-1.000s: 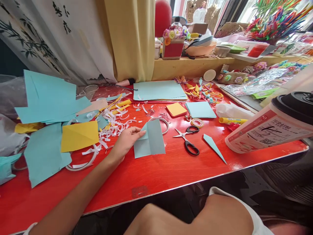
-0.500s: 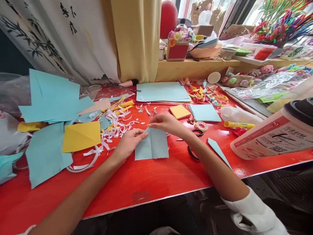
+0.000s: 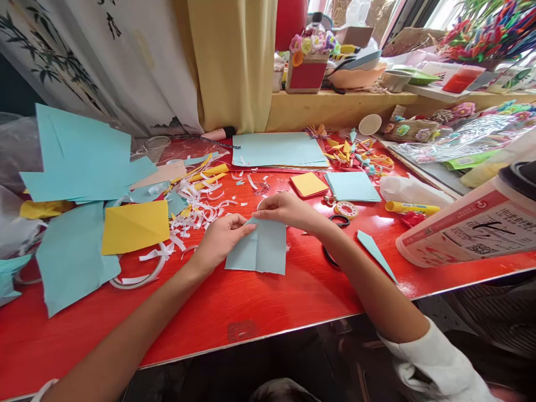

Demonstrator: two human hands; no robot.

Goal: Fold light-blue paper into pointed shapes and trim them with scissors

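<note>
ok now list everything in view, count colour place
creased sheet: one, light blue, in hands
pointed folded paper: one, light blue, right of scissors
scissors: one, black-handled, right of centre
small paper stacks: two, yellow and blue, back right
large paper stack: one, blue, back centre
paper shreds: many, white and yellow, left of centre
loose sheets: several, light blue and yellow, left
lidded cup: one, white and pink, right
pipe cleaners: many, multicoloured, upper right
sill clutter: uncountable, mixed, top right
curtains: two, white and tan, behind
table: one, red, below
left hand: one, pinching sheet
right hand: one, pinching sheet
</note>
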